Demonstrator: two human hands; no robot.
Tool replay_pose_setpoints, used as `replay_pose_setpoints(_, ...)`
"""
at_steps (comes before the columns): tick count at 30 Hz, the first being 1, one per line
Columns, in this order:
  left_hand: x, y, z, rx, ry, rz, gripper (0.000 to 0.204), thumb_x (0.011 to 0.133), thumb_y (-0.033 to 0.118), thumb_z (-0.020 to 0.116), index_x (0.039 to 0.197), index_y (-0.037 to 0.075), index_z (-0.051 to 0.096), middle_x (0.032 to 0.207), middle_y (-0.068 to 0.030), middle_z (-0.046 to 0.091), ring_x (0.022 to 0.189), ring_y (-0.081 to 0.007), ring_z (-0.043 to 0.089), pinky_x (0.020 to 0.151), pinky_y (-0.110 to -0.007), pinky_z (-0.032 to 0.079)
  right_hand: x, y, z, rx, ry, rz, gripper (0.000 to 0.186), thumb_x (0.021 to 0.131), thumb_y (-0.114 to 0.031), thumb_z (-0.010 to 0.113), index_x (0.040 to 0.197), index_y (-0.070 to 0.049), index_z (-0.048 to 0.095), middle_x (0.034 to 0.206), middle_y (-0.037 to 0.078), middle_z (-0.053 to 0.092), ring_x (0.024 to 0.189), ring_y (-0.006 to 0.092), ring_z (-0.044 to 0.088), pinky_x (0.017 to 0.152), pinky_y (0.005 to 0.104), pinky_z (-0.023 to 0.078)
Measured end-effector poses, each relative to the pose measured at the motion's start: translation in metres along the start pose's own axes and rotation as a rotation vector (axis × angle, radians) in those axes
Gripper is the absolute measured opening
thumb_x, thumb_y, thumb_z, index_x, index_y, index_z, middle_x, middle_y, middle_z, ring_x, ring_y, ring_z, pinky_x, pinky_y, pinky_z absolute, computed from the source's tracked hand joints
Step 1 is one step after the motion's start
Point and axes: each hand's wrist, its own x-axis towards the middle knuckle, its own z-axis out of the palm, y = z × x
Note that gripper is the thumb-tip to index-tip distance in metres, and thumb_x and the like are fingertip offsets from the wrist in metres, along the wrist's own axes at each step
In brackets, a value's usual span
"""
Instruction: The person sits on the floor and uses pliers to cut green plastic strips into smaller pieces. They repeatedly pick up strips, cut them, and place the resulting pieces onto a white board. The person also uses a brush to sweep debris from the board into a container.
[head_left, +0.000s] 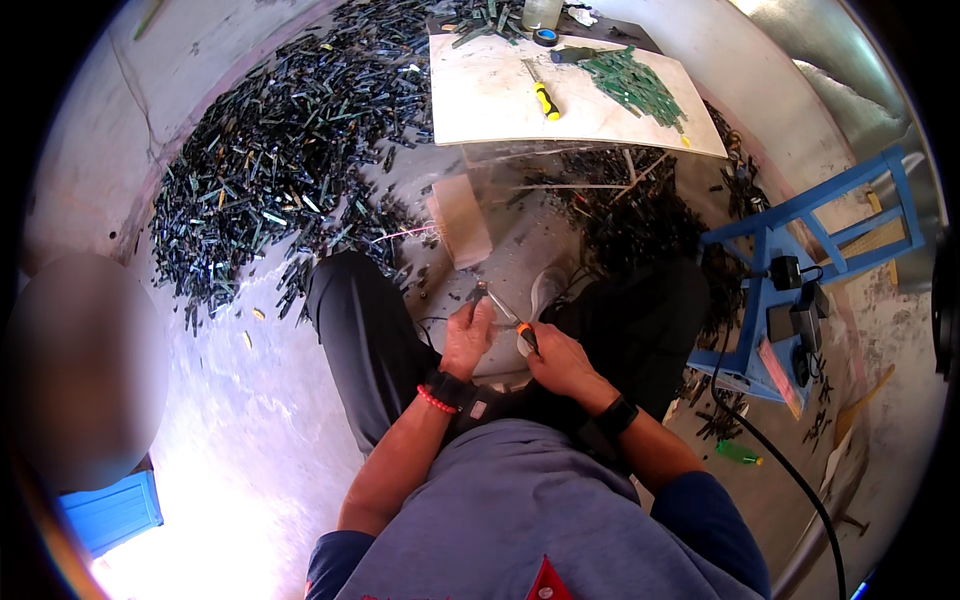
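Between my knees, my left hand point(468, 337) pinches a small dark piece point(477, 293), partly hidden by the fingers. It looks like one of the thin dark strips heaped nearby. My right hand point(562, 360) grips a screwdriver point(526, 331) by its orange and black handle. Its metal shaft slants up to the left, and the tip meets or nearly meets the dark piece; I cannot tell which. Just beyond my hands a brown cardboard piece point(462, 222) lies on the floor.
A large heap of dark strips point(280, 170) spreads at the far left. Ahead, a white board tabletop point(485, 115) bears a yellow-black screwdriver point(546, 102), green strips point(640, 85) and blue tape point(545, 37). At right are a blue wooden chair point(740, 345), black cable point(790, 458) and green bottle point(737, 453).
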Motion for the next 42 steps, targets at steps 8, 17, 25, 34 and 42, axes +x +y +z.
replay_pose_setpoints(8,0.002,-0.003,0.0,-0.022,0.01,0.002,0.038,0.094,0.038,0.051,0.078,0.003,0.053,0.055,-0.0003,0.046,0.043,-0.0063,0.038,0.04,-0.023,0.028,0.003,-0.005,0.006,-0.083,0.047,0.03,0.036,0.076,-0.008,0.053,0.11,0.001,0.049,0.098,0.021,0.055,0.093,0.039,0.055,0.079,0.0467,0.045)
replay_pose_setpoints(17,0.001,-0.001,0.001,-0.009,0.052,-0.018,0.036,0.094,0.035,0.051,0.077,0.003,0.053,0.055,0.0004,0.046,0.044,-0.006,0.039,0.04,-0.023,0.029,0.003,-0.01,0.013,-0.258,0.185,-0.005,0.028,0.072,-0.008,0.059,0.097,0.001,0.051,0.09,0.019,0.057,0.084,0.0362,0.058,0.067,0.0469,0.05)
replay_pose_setpoints(25,0.0,0.0,0.0,0.035,0.029,-0.057,0.041,0.094,0.041,0.048,0.083,0.002,0.055,0.059,-0.0017,0.049,0.044,-0.006,0.039,0.04,-0.021,0.03,0.002,-0.014,0.011,-0.291,0.224,0.017,0.033,0.071,-0.007,0.059,0.102,0.001,0.05,0.094,0.018,0.055,0.087,0.0352,0.057,0.069,0.0457,0.05)
replay_pose_setpoints(34,0.001,-0.003,-0.001,0.046,0.016,-0.045,0.042,0.095,0.041,0.047,0.083,0.002,0.054,0.057,-0.0018,0.048,0.043,-0.0064,0.039,0.04,-0.022,0.029,0.0,-0.013,0.011,-0.288,0.222,0.009,0.033,0.071,-0.007,0.059,0.102,0.002,0.05,0.093,0.018,0.056,0.087,0.0356,0.057,0.069,0.0458,0.05)
replay_pose_setpoints(42,0.009,-0.019,-0.001,0.118,0.081,0.047,0.037,0.095,0.036,0.049,0.08,0.003,0.054,0.055,-0.0003,0.046,0.043,-0.006,0.039,0.039,-0.022,0.029,0.001,-0.011,0.013,-0.259,0.223,-0.002,0.032,0.072,-0.008,0.059,0.101,0.001,0.05,0.091,0.018,0.055,0.085,0.036,0.057,0.069,0.0463,0.049)
